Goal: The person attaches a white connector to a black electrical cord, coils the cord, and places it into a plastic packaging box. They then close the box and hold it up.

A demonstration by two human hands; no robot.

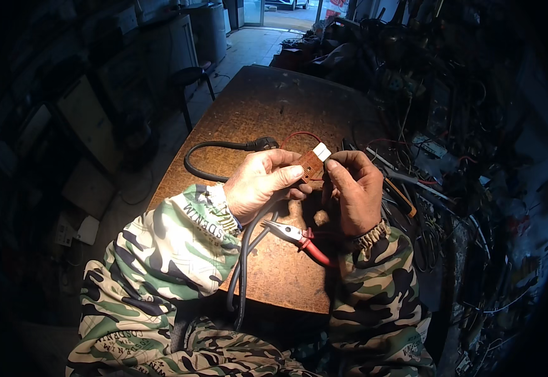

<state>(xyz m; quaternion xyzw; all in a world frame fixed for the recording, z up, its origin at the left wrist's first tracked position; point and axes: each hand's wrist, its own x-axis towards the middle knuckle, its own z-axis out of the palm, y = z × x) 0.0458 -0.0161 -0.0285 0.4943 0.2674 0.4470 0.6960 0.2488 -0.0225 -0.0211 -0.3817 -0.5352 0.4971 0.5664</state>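
A small brown circuit board (312, 168) with dark holes is pinched between the thumb and fingers of my left hand (258, 180). A white block-shaped connector (321, 151) sits at the board's upper right end. My right hand (357, 191) is closed beside that connector, thumb against forefinger. Whatever lies between its fingertips is too small or hidden to make out. A thin red wire (300, 134) loops behind the board. Below my hands, pliers (286, 230) with red handles lie on the wooden table (274, 283). A thick black cable (189, 160) ends in a black plug (264, 144).
Tools, among them an orange-and-black handled one (402, 200), and loose wires crowd the table's right side. Dark clutter fills the space beyond. A round stool (187, 77) stands left of the far end. Cable loops hang over the near edge.
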